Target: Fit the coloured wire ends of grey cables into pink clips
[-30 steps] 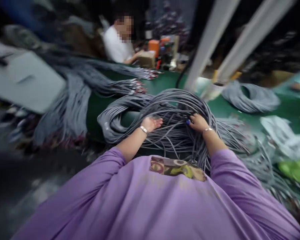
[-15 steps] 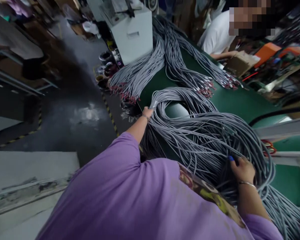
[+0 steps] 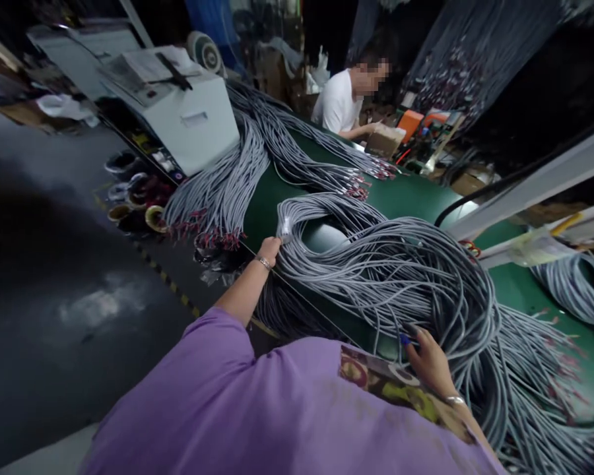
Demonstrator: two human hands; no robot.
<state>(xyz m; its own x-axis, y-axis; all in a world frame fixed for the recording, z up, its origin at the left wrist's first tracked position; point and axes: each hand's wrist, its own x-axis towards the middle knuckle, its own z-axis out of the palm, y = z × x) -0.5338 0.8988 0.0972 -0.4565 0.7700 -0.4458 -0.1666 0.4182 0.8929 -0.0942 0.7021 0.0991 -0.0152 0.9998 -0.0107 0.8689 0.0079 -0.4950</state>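
A large bundle of grey cables (image 3: 376, 257) lies looped on the green table (image 3: 406, 198). My left hand (image 3: 268, 251) is closed on the bundle's left bend, where shiny clear tape seems to wrap it. Lower right, my right hand (image 3: 429, 361) grips cables at the near side of the bundle, its thumb tipped with blue. The fingertips of that hand are partly hidden among the cables. Loose cable ends with reddish wires spread over the table to the right.
More grey cables (image 3: 222, 175) with red ends lie at the back left, beside a white machine (image 3: 193, 125). A co-worker in a white shirt (image 3: 339, 102) holds a cardboard box (image 3: 385, 140). A white post (image 3: 519, 178) and a coiled cable bundle (image 3: 579, 290) stand right.
My view has swung to the right and up. My right hand has shifted to the near edge of the bundle, while my left hand keeps its hold on the bend.
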